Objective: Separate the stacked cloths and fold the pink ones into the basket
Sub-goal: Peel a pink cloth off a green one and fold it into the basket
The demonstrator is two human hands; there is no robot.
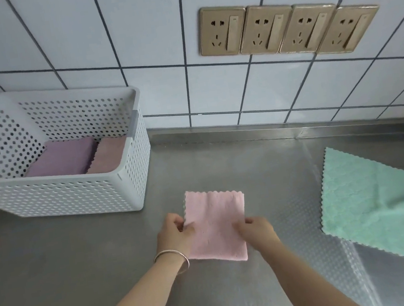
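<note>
The fingers of the left hand (174,231) are curled closed on the left edge of a folded pink fleece cloth with scalloped edges (215,225), thumb on top. The right hand (255,227) is pinched shut on the cloth's right edge, fingertips hidden beneath. The cloth is lying on the brushed steel counter (81,262), already reduced to a narrow rectangle; one further fold or a lift appears to remain. Just beyond, to the left, a white perforated plastic basket (71,198) is seen holding two folded cloths (78,157) of pinkish-mauve tone, side by side. A mint-green fleece cloth (388,211) is laid open, well apart to the right, evidently separated. No stack is seen remaining; the task is judged nearly complete.
</note>
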